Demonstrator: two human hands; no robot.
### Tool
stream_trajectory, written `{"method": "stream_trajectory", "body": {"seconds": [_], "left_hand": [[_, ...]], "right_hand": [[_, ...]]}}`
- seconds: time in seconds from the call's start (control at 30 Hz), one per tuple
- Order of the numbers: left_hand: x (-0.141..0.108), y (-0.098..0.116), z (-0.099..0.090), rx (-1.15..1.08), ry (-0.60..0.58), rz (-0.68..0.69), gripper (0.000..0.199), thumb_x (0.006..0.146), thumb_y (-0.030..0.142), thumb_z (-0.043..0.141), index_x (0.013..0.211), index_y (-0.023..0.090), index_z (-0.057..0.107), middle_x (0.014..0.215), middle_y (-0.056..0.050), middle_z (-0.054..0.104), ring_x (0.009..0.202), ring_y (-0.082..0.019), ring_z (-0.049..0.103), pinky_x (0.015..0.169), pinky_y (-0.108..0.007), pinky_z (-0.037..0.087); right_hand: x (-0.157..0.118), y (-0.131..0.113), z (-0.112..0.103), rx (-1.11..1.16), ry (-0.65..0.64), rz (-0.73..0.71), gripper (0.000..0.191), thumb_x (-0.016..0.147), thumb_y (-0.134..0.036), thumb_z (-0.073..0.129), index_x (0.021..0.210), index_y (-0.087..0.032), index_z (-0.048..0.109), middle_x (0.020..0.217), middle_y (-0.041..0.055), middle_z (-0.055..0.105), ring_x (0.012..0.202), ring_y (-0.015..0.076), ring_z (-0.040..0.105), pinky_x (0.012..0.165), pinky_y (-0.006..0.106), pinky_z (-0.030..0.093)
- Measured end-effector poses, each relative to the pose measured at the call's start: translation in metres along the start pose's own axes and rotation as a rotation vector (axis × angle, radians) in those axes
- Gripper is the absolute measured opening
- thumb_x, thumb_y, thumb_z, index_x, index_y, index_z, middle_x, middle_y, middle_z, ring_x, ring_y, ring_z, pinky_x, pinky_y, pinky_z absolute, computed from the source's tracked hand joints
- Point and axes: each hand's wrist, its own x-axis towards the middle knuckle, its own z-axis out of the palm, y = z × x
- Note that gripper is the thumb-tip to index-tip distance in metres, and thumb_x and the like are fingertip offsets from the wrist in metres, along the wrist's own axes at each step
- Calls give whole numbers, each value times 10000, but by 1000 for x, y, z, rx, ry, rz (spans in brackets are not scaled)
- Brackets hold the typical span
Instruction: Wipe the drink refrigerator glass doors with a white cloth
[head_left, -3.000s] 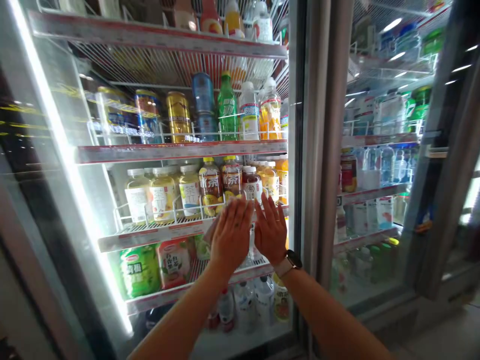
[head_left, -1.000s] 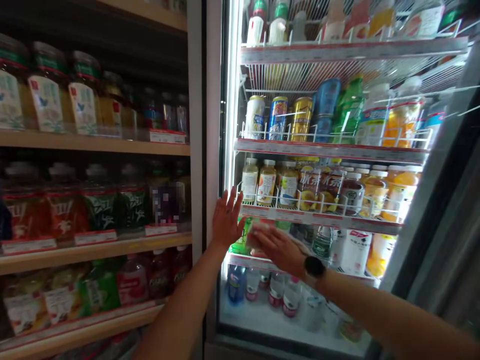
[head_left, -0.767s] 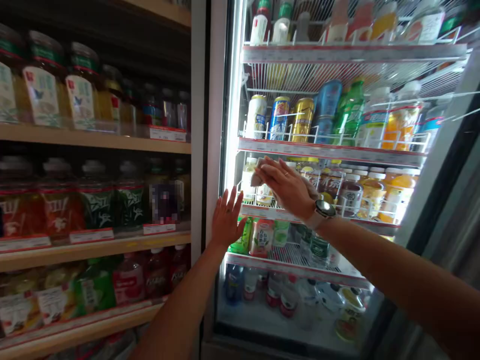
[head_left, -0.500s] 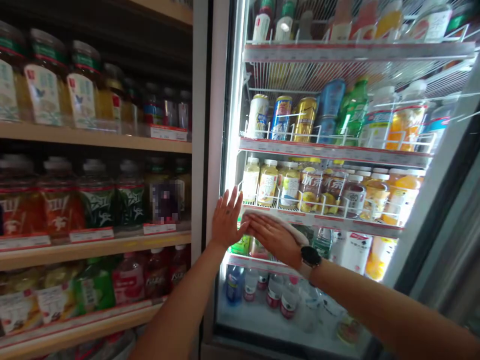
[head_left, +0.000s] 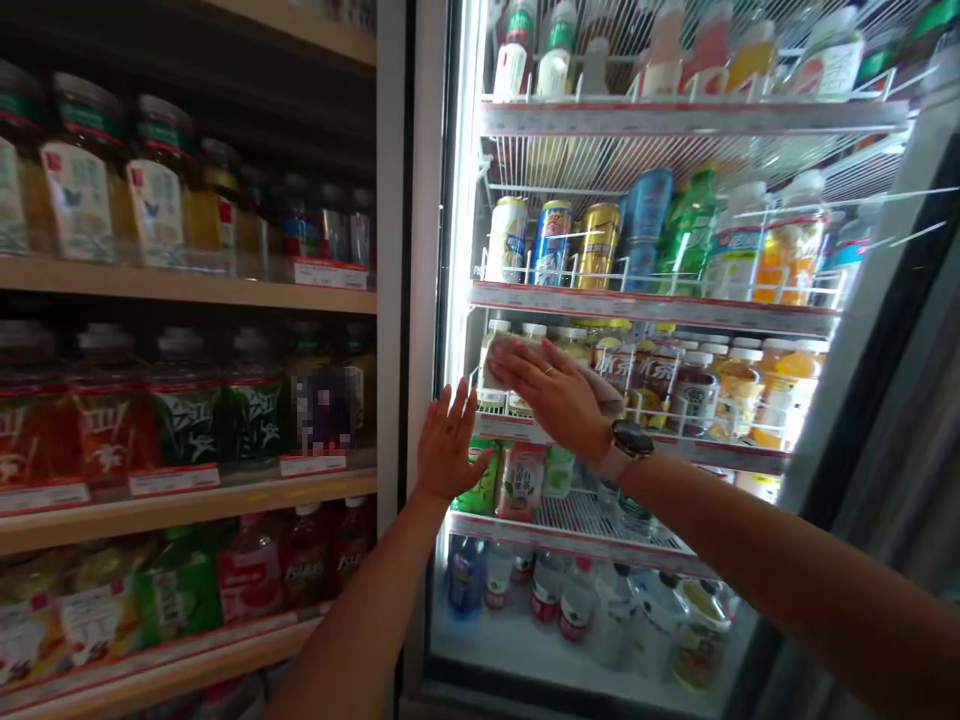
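Note:
My right hand, with a dark watch on its wrist, lies flat over a pale folded cloth and presses it to the glass door of a lit drinks cooler. Behind the glass there, the row of tea bottles shows. My left hand rests with spread fingers on the door's left edge, lower than the right hand and holding nothing. The two hands are apart.
On the left, wooden shelves hold several bottles. Cans and bottles stand on wire racks inside the cooler. A dark door frame slants down the right side.
My right hand and the cloth have moved up the glass, from beside my left hand to the tea bottle row. My left hand has stayed nearly in place. The view has shifted slightly.

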Motion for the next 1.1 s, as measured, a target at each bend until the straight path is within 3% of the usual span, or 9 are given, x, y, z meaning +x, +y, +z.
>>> {"method": "stream_trajectory", "body": {"seconds": [0.17,0.27,0.37,0.43,0.53,0.67,0.77,0.9,1.1], "left_hand": [[-1,-2,0,-2,12,22,763,968,545,295,1558,106,92,1595,-179,249,1500,-307,160,1185,-470,205],[0,-2,0,20,5,22,760,963,537,316,1558,113,110,1591,-169,265,1498,-304,171,1187,-461,205],[1,-1,1,32,30,20,730,965,480,356,1558,123,124,1592,-156,270,1499,-295,171,1187,-448,211],[1,-1,3,34,39,15,721,959,426,393,1558,128,125,1593,-152,269,1498,-296,172,1186,-448,215],[1,-1,4,42,45,12,722,950,391,426,1559,139,130,1593,-145,266,1495,-299,181,1187,-452,220],[2,0,3,55,41,-4,718,951,382,426,1562,165,120,1600,-127,249,1489,-295,206,1185,-449,232],[2,1,2,49,46,-9,712,954,390,418,1562,166,124,1603,-124,241,1493,-291,191,1192,-447,222],[2,1,3,24,61,-13,703,955,392,423,1561,173,141,1603,-118,241,1496,-283,179,1199,-444,206],[3,-1,4,-12,74,-11,708,938,362,444,1562,207,147,1607,-90,242,1490,-282,198,1207,-437,197]], "right_hand": [[-50,-49,40,-53,-92,-114,531,938,-87,379,1442,-236,455,1518,-6,441,1452,204,317,1226,512,251],[-102,-80,65,-14,-149,-198,477,962,-132,371,1401,-261,509,1456,-33,520,1406,158,396,1197,410,338],[-135,-88,69,32,-147,-295,446,971,-131,368,1371,-228,541,1428,-45,551,1355,120,459,1153,319,393],[-135,-74,55,31,-161,-327,448,968,-117,370,1363,-233,546,1427,-54,551,1355,105,456,1159,289,373],[-101,-28,15,-57,-123,-254,493,960,-77,353,1386,-266,516,1453,-66,521,1391,123,411,1223,342,257],[-39,41,-42,-211,81,142,562,962,-93,353,1490,-284,371,1551,-10,391,1466,235,281,1219,575,140],[-19,55,-52,-250,205,309,556,973,-173,390,1514,-281,327,1575,24,348,1490,320,184,1166,678,148],[-50,7,-12,-213,81,190,600,945,-214,482,1519,-288,322,1588,15,325,1497,326,151,1182,637,153],[-153,-90,78,-51,-88,-137,591,909,-182,493,1484,-279,395,1603,-42,287,1482,227,217,1181,453,268]]}}
